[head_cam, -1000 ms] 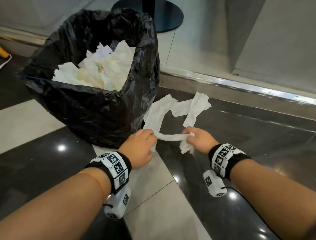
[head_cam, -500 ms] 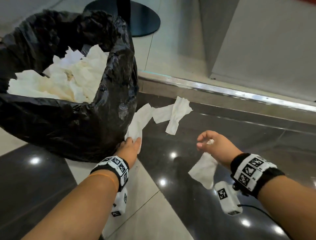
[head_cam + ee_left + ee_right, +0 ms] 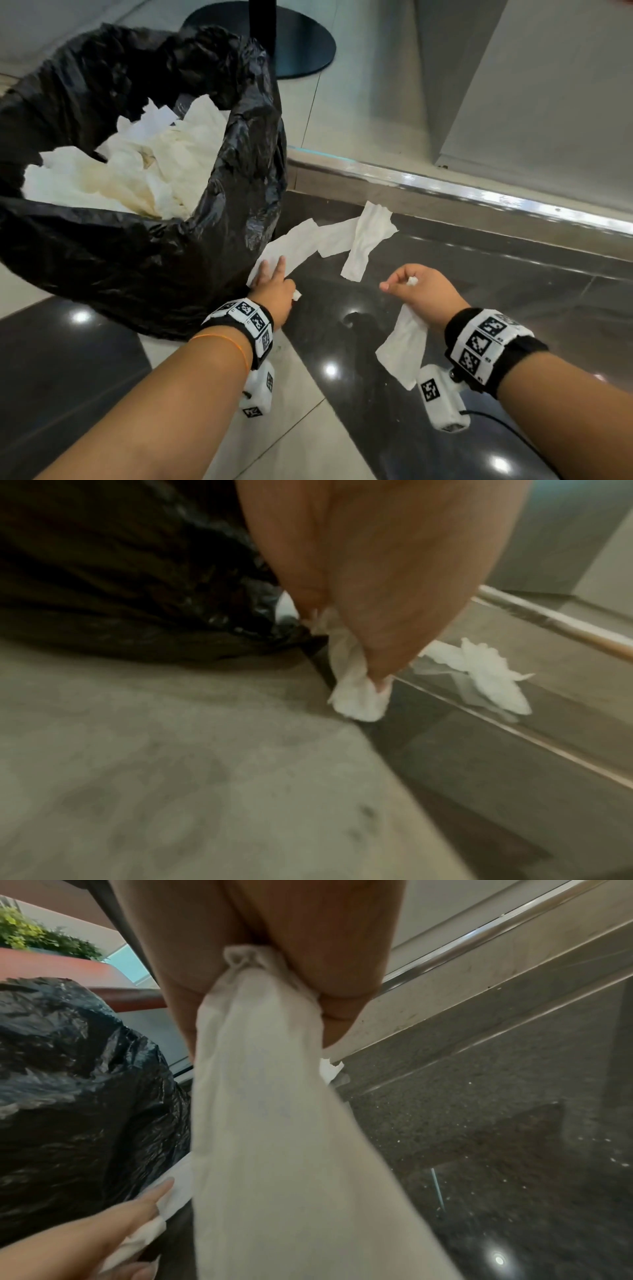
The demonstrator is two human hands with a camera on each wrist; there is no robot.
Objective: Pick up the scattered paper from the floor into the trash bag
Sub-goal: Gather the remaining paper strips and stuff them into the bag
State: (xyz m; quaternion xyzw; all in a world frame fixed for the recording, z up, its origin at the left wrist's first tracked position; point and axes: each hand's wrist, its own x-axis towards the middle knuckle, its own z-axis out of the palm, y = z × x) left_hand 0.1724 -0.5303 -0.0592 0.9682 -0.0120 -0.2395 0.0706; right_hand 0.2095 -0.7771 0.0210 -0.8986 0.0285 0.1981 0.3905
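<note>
A black trash bag (image 3: 137, 267) stands open at the left, holding several crumpled white papers (image 3: 137, 171). My left hand (image 3: 274, 284) is low beside the bag's base. Two of its fingers lie along a long white paper strip (image 3: 298, 240) on the floor, and the left wrist view shows the thumb and a finger pinching that strip's near end (image 3: 356, 702). My right hand (image 3: 418, 287) hovers above the dark tile and grips another white strip (image 3: 404, 346), which hangs down from the fist (image 3: 274, 1123). Two more paper pieces (image 3: 368, 240) lie crossed on the floor beyond both hands.
A shiny metal threshold rail (image 3: 479, 198) runs across the floor behind the papers. A round black stand base (image 3: 294, 44) sits behind the bag. The floor is glossy dark tile (image 3: 445, 428) with pale tile (image 3: 291, 445) between my arms.
A second ago both hands held one strip between them. My right hand has since pulled away and up with a strip, while my left hand has moved forward onto the strip beside the bag.
</note>
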